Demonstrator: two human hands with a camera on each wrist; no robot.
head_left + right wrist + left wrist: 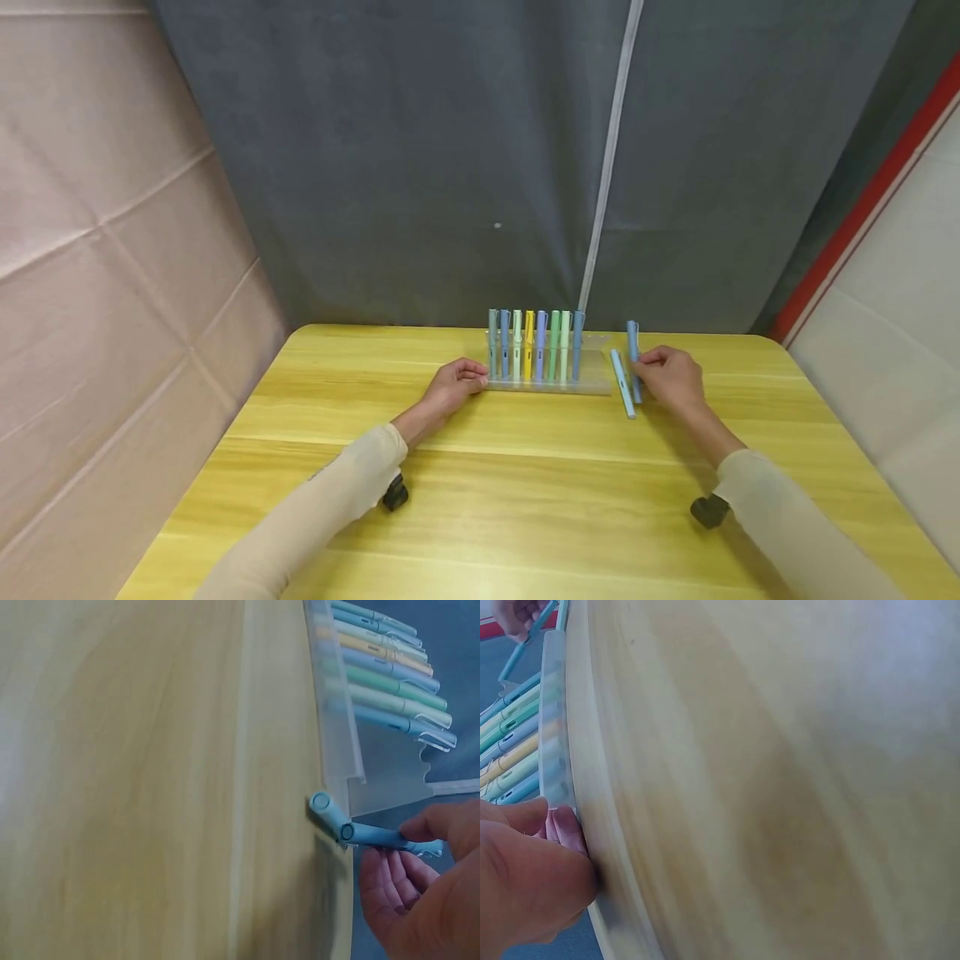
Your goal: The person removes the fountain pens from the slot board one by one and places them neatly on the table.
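Note:
A clear plastic pen rack (551, 385) (555, 735) (337, 727) stands on the yellow wooden table (480, 483), holding several upright pastel pens (534, 346) (390, 675). My left hand (453, 385) (532, 877) touches the rack's left end with its fingertips. My right hand (670, 377) (420, 892) pinches a blue pen (633, 354) (386, 838) held upright just right of the rack. A light blue pen (622, 382) (324, 808) lies on the table between that hand and the rack.
A grey cloth backdrop (480, 158) hangs behind the table. A beige panel (112, 275) is at the left, a red-edged one (892, 250) at the right. Bare tabletop stretches in front of the rack.

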